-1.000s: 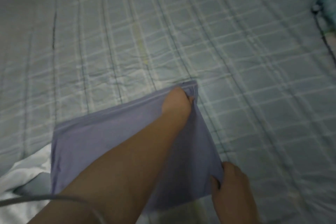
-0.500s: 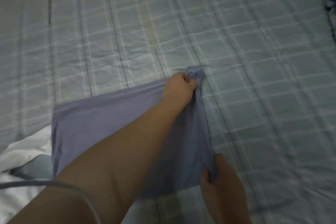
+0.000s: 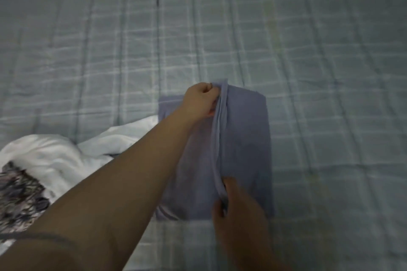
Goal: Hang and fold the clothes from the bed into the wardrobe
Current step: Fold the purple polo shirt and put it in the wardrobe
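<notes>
Right hand (image 3: 239, 207) at about 5 o'clock, nearest the camera, fingers pinched shut on the near end of a raised edge of the purple garment (image 3: 244, 145). The garment lies mid-frame on the checked bedsheet (image 3: 330, 72), a partly folded rectangle. Left forearm crosses in from 8 o'clock. Left hand (image 3: 201, 100), near centre and farther out, is closed on the far end of the same edge. The edge is lifted as a ridge between both hands, over the middle of the garment. Step looks like a lengthwise fold.

To do it well:
- keep the edge taut between both pinches
- lay it flush on the opposite side
- match corners
- smooth before letting go

White cloth pile (image 3: 66, 156) with a dark patterned piece (image 3: 19, 193) at 9 o'clock, touching the garment's left side. Probably still to do. No wardrobe in view.
</notes>
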The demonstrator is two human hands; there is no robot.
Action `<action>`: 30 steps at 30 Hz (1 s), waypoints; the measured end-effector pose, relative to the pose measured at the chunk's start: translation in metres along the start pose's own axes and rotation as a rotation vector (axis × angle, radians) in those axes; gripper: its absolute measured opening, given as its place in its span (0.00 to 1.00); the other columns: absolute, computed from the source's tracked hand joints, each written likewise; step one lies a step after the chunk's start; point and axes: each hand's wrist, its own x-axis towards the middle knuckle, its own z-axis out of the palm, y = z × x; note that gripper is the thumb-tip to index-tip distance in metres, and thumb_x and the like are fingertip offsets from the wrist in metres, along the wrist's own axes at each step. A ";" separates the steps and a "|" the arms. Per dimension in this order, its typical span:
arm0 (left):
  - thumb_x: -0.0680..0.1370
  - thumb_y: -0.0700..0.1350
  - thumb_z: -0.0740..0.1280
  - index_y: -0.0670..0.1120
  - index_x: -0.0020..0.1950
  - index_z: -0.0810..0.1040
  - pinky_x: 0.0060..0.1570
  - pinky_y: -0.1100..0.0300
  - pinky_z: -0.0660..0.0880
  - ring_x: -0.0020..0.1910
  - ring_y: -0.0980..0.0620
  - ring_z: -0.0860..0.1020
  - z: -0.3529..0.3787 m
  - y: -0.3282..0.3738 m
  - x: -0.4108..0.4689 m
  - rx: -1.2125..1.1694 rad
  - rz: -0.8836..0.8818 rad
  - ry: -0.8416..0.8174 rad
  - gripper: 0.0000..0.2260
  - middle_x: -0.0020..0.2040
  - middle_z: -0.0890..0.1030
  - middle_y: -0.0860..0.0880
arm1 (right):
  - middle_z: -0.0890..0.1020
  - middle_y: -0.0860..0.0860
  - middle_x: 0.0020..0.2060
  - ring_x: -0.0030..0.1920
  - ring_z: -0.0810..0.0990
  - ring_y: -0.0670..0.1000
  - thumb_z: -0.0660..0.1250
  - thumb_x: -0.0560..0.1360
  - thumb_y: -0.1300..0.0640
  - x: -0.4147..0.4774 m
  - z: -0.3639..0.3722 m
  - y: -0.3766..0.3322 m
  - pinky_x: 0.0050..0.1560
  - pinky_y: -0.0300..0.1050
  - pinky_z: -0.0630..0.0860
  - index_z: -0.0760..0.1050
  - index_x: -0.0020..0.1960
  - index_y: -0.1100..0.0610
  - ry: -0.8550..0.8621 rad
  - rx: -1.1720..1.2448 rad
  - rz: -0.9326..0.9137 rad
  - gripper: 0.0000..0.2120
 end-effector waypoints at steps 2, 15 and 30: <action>0.82 0.43 0.64 0.42 0.40 0.72 0.26 0.66 0.70 0.23 0.59 0.69 -0.040 -0.016 -0.004 -0.004 0.015 0.027 0.11 0.27 0.71 0.52 | 0.80 0.48 0.39 0.39 0.82 0.55 0.64 0.68 0.50 0.000 0.024 -0.025 0.34 0.46 0.76 0.68 0.55 0.46 -0.048 -0.009 -0.009 0.16; 0.72 0.58 0.74 0.41 0.52 0.79 0.37 0.57 0.77 0.39 0.49 0.81 -0.130 -0.068 0.004 -0.027 -0.158 0.107 0.21 0.43 0.82 0.46 | 0.84 0.44 0.47 0.44 0.83 0.49 0.63 0.66 0.49 0.003 0.120 -0.075 0.43 0.48 0.80 0.77 0.61 0.48 -0.108 -0.250 -0.108 0.24; 0.79 0.45 0.69 0.55 0.61 0.74 0.53 0.63 0.76 0.49 0.59 0.79 -0.142 -0.081 -0.019 0.204 0.155 0.147 0.12 0.52 0.81 0.57 | 0.83 0.44 0.49 0.47 0.82 0.50 0.63 0.69 0.39 -0.015 0.117 -0.088 0.46 0.50 0.78 0.74 0.65 0.45 -0.081 -0.204 -0.178 0.25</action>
